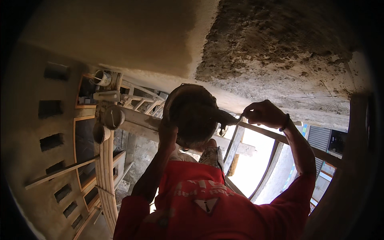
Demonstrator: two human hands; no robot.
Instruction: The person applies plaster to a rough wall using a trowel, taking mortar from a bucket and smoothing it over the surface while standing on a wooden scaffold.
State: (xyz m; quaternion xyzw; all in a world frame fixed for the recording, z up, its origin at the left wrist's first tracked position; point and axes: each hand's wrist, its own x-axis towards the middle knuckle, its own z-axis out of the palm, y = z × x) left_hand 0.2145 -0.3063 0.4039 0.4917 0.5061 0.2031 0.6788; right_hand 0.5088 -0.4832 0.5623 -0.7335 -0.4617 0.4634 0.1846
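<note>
At the middle of the frame, my left hand (167, 135) grips the lower left side of a dark round container (171, 105); my fingers are mostly lost behind it, so I cannot tell how hard they press. I hold it raised above my red shirt (192, 186), probably to keep its dark, mortar-like contents (196, 116) within easy reach of my other hand. Just to its right, my right hand (264, 114) pinches the thin handle of a trowel-like tool (227, 118) between thumb and fingers. Dark clumps coat and hang from the tool, which reaches the container's right edge; whether they touch, I cannot tell. Keeping the two so close likely saves spills. Across the upper right spreads a rough, dark-patched surface (256, 52), and holding everything just below it seems meant to shorten my reach.
</note>
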